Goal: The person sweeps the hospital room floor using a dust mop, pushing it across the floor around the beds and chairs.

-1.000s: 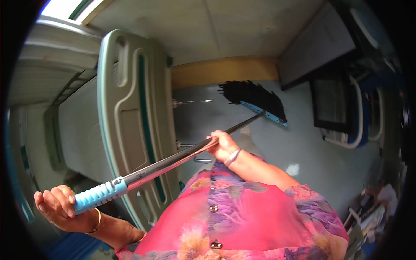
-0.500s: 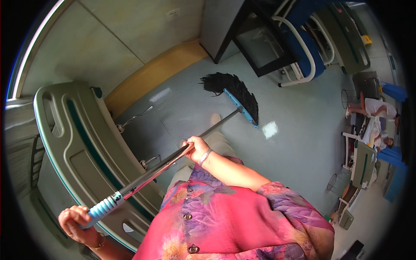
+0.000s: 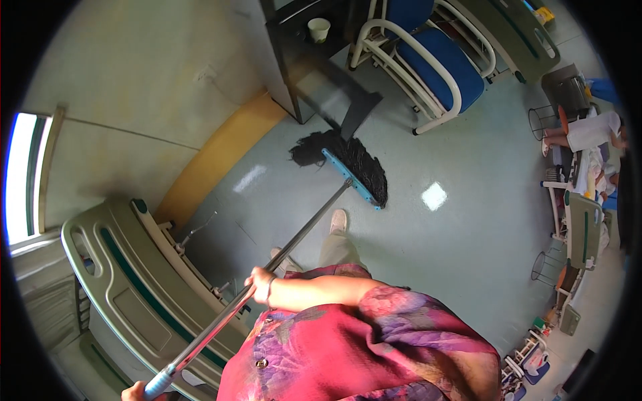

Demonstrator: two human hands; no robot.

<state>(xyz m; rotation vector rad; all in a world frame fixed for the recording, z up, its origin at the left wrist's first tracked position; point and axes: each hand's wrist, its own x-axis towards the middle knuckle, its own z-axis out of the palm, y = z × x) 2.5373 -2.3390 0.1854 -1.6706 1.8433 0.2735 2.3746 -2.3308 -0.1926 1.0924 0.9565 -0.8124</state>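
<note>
A flat mop with a blue bar (image 3: 361, 190) and a shaggy black head (image 3: 307, 150) lies on the bluish floor (image 3: 448, 240). Its metal pole (image 3: 311, 224) runs diagonally back toward me. My right hand (image 3: 257, 281) is closed round the pole midway along. At the lower left edge, my left hand (image 3: 137, 391), mostly cut off, grips the light-blue handle (image 3: 160, 379). My shoes (image 3: 338, 220) stand just behind the mop. Beside the pole on the left is a green-grey bed end board (image 3: 137, 281).
Ahead stand a dark cabinet (image 3: 281, 60) holding a white cup (image 3: 318, 27) and a blue-seated chair (image 3: 441, 70). A yellow baseboard (image 3: 214, 154) runs along the left wall. At far right are another bed (image 3: 582, 227) and a person in pale clothing (image 3: 588, 130).
My view has swung round, showing more of the cabinet and chairs. Both hands have moved down in the picture with the pole, which now stands steeper, its head nearer the cabinet.
</note>
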